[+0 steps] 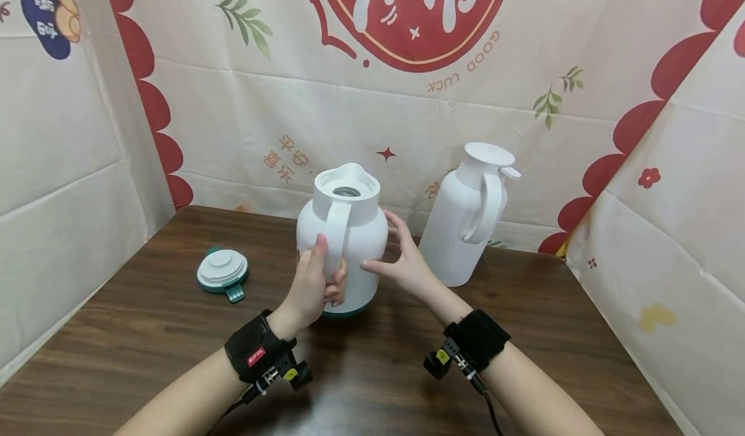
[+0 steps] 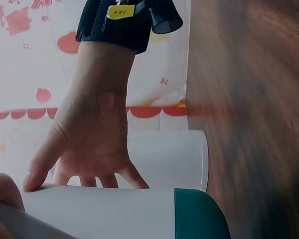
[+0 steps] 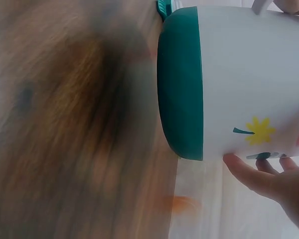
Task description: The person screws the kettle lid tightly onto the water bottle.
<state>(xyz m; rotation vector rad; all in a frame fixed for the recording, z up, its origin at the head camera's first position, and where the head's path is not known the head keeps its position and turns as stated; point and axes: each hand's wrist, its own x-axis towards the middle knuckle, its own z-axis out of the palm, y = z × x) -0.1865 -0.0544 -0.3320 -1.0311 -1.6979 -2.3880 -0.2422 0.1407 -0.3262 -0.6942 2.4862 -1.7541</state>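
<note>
A white vacuum jug (image 1: 363, 229) with a green base and a lidless spout stands near the middle of the table. My left hand (image 1: 311, 284) grips its handle (image 1: 336, 229), thumb along the upper part. Spread fingers of my right hand (image 1: 407, 261) are at the jug's right side; in the right wrist view, the thumb touches the wall below a yellow flower print (image 3: 260, 131). Whether the green base (image 3: 182, 84) meets the table cannot be told. A white and green lid (image 1: 222, 268) lies to the left of the jug.
A second, taller white jug (image 1: 456, 229) stands at the back right, close behind my right hand. The dark wooden table (image 1: 372, 384) ends at a printed cloth backdrop (image 1: 244, 119), which also hangs along both sides.
</note>
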